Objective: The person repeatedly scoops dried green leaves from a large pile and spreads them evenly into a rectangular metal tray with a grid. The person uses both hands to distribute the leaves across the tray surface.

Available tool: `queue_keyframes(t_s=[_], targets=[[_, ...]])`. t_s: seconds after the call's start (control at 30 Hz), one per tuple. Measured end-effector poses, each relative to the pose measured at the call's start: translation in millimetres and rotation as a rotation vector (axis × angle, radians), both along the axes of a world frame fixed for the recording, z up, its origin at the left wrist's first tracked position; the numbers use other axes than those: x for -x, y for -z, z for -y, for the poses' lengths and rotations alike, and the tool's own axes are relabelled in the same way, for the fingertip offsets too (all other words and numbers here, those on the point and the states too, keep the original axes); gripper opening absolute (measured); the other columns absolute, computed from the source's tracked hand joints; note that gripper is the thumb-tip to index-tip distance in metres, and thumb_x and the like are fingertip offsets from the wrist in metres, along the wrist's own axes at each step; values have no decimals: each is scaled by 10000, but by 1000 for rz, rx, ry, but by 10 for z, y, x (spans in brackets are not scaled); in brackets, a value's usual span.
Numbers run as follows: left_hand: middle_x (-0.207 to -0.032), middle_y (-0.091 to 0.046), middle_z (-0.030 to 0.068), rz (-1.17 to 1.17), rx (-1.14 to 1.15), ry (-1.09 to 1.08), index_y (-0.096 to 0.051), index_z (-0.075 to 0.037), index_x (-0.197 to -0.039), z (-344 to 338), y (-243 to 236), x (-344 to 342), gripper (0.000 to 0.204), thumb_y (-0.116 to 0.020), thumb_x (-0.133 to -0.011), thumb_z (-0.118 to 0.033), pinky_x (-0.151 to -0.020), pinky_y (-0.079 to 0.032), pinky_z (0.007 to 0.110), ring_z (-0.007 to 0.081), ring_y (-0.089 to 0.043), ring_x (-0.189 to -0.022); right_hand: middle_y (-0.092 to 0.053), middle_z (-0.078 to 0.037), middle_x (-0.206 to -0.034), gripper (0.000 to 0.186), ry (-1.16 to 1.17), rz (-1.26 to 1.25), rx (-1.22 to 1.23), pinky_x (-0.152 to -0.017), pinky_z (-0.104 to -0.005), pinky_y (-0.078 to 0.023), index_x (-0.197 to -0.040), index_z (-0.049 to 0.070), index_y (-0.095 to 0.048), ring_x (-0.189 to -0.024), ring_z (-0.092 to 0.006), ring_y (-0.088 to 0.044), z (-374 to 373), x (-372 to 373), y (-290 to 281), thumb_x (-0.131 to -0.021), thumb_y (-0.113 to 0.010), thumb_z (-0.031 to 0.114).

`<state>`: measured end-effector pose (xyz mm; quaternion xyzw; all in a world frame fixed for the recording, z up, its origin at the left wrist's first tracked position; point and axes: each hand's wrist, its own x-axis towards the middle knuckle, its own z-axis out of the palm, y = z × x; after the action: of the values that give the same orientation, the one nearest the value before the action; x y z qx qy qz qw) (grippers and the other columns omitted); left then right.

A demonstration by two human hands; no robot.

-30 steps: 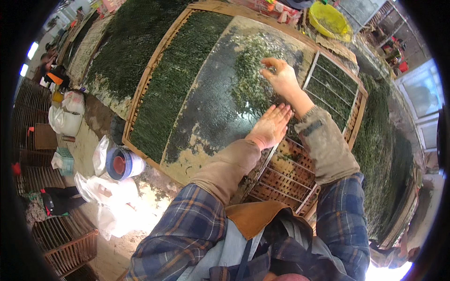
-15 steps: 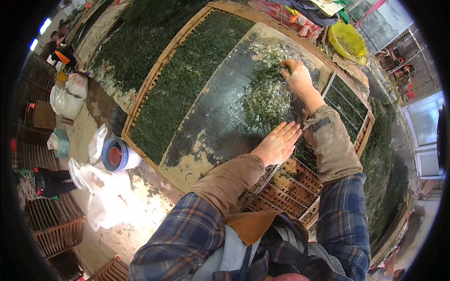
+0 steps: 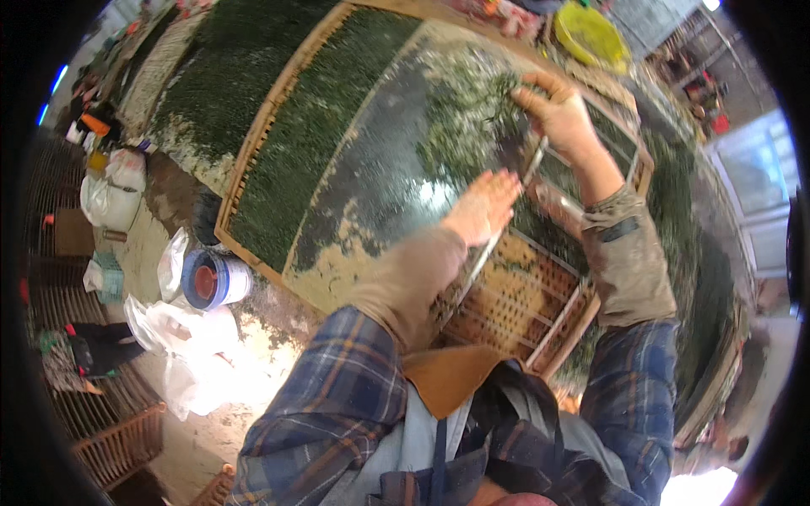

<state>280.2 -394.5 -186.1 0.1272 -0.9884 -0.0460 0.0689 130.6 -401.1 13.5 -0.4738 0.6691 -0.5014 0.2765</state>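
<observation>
A blue-rimmed bucket (image 3: 237,280) stands left; green shreds (image 3: 460,126) lie on the dark board (image 3: 371,177); the left hand (image 3: 485,207), fingers straight, gripping nothing, covers the barred grid's edge (image 3: 477,270); the right hand's (image 3: 561,115) fingers curl, grip unclear; a yellow basin (image 3: 584,51) sits beyond.

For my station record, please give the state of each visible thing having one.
Left hand, open, fingers straight
Right hand, fingers bent; contents unclear
Green shreds, loosely heaped
Board, shiny, partly covered
Perforated tray, partly bare
Blue-and-white bucket, open, red vessel inside
Yellow basin, open-topped
</observation>
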Motion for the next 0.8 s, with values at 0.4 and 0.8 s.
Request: queue_keyframes(t_s=[0.4,0.8], targets=[[-1594,-444,147,-73,47,123,-504,-43,-1484,-378,-260,-62,452,-468,-1040,-121,-1284,-248,412,282,-365,-1513,-673,-191,-1066,287,313,-684,-85,-830,-489,-547,-1116,93,-664,-959,-399,-666,-1827,-4,1627,-865,-770,184],[-1513,-546,99,-242,34,196,-617,-96,-1391,-428,-104,24,411,-528,-1019,-245,-1246,-253,516,306,-414,-1477,-626,-96,-1178,265,369,-1113,-229,-897,-514,-513,-1162,136,-674,-1043,-358,-634,-2834,290,1677,-908,-709,201]])
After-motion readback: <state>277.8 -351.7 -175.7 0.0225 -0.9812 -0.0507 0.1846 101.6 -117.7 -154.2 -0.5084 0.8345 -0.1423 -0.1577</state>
